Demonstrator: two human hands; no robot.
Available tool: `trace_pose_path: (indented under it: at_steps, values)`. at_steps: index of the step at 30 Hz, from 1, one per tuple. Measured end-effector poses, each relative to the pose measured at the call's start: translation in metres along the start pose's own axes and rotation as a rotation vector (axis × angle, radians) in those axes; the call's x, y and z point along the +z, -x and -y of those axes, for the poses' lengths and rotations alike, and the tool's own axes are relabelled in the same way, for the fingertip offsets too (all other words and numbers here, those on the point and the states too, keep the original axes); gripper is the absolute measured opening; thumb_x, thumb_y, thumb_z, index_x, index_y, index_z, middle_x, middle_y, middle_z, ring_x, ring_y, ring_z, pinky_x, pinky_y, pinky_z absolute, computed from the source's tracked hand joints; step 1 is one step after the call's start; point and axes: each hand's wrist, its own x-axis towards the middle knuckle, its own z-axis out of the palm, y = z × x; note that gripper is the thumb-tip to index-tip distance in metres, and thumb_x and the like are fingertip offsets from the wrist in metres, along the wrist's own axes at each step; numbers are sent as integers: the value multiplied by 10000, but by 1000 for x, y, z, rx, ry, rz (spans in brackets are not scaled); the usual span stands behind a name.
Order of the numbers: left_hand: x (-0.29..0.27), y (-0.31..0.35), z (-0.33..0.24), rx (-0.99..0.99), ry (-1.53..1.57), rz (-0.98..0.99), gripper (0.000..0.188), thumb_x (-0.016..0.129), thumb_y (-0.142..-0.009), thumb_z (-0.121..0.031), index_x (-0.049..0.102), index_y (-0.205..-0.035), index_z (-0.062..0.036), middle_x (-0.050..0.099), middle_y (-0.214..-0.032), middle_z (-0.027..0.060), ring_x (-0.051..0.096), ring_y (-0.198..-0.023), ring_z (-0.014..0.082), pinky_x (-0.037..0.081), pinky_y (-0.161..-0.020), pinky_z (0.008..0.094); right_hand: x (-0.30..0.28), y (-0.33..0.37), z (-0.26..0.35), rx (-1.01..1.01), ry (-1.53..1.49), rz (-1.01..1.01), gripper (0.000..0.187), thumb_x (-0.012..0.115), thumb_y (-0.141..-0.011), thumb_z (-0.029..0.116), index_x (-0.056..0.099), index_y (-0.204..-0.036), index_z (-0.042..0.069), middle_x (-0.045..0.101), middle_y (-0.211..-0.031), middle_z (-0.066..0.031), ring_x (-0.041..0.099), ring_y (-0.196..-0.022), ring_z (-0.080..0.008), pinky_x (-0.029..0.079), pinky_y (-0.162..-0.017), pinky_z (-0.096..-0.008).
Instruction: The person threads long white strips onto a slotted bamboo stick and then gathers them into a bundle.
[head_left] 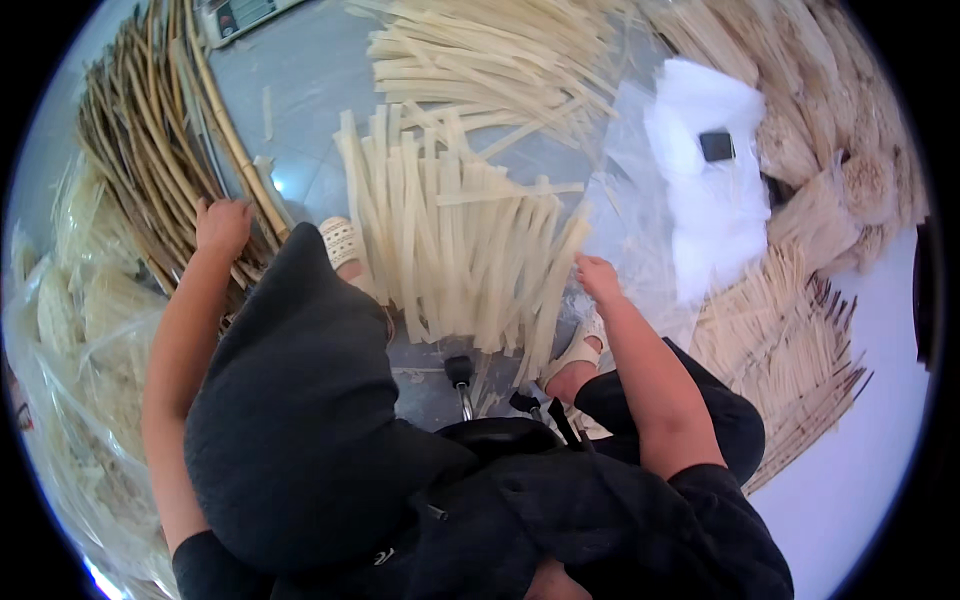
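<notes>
Pale strips [426, 220] lying between the shoes [340, 241] are being judged light and easily snapped, best held mid-length, while the right hand [600, 280] is being seen curled at their edge and the left hand [224, 228] over brown sticks [140, 135], neither grip being clear.

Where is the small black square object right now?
The black square lies upper right in the head view, on the white padding, left of the brown bundles.

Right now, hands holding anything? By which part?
Cannot tell: left hand at brown sticks, right hand at the right edge of pale strips; neither grip shows clearly.
</notes>
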Motion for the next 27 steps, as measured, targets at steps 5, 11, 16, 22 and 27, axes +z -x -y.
trace_pose_path:
  at_steps: [5, 11, 16, 22, 27]
  values:
    - [79, -62, -72, -33, 1018, 10, 670, 560, -874, -452, 411, -1320, 27, 494, -1293, 216, 527, -1142, 304, 416, -948, 399, 59, 7, 54, -65, -61, 5, 627, 618, -763, 550, 650, -963, -43, 659, -919, -152, 612, -885, -243, 450, -805, -352]
    - [25, -3, -180, 58, 1737, 663, 701, 634, -849, -412, 370, -1330, 24, 519, -1252, 157, 519, -1127, 248, 426, -940, 368, 87, 33, 104, -57, -208, 154, 868, 646, -698, 642, 510, -1196, -56, 570, -1158, -208, 557, -1061, -287, 426, -907, -385]
    - [19, 4, -197, 596, 1495, 880, 522, 664, -850, -309, 492, -1257, -31, 564, -1198, 112, 535, -1096, 210, 432, -928, 335, 137, 71, 121, -33, -503, 547, 807, 738, -713, 477, 450, -1264, -38, 527, -1231, -183, 526, -1120, -251, 416, -943, -356]
    - [25, 19, -212, 685, 1353, 656, 680, 739, -782, -201, 381, -1334, -30, 490, -1287, 98, 429, -1210, 206, 328, -1029, 332, 130, 89, 140, -332, -543, 579, 759, 761, -733, 324, 387, -1304, -7, 517, -1240, -141, 520, -1116, -225, 418, -944, -350]
    - [-72, 24, -207, 845, 1656, 808, 671, 740, -781, -196, 401, -1333, -21, 514, -1266, 80, 463, -1181, 191, 362, -1001, 324, 67, 88, 205, -647, -307, 384, 798, 806, -659, 349, 432, -1264, -12, 551, -1197, -153, 531, -1111, -242, 421, -946, -350]
